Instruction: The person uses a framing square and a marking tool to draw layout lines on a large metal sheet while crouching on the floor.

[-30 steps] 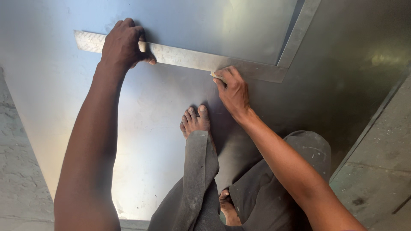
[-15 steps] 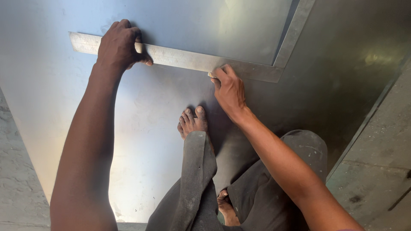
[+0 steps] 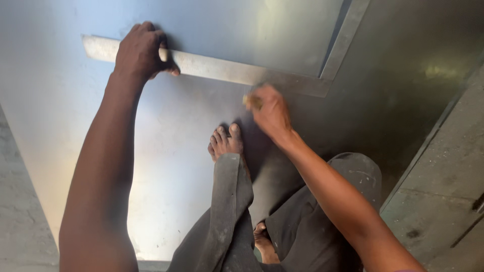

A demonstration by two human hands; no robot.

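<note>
While the metal square [image 3: 217, 68] is pressed flat on the metal sheet [image 3: 60, 116] by the closed left hand [image 3: 141, 53], a small marking tool [image 3: 252, 102] is pinched in the blurred right hand [image 3: 269, 111] just below its blade.

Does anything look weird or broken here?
Nothing looks broken. One odd thing: a bare foot rests on the metal sheet. The left hand presses the square flat; the blurred right hand holds something small beside it.

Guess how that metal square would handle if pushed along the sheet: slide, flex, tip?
The metal square lies flat on the glossy sheet metal, so it would probably slide easily; the left hand pressing on it suggests as much. It looks thin but straight, likely stiff. Tipping seems unlikely.
</note>
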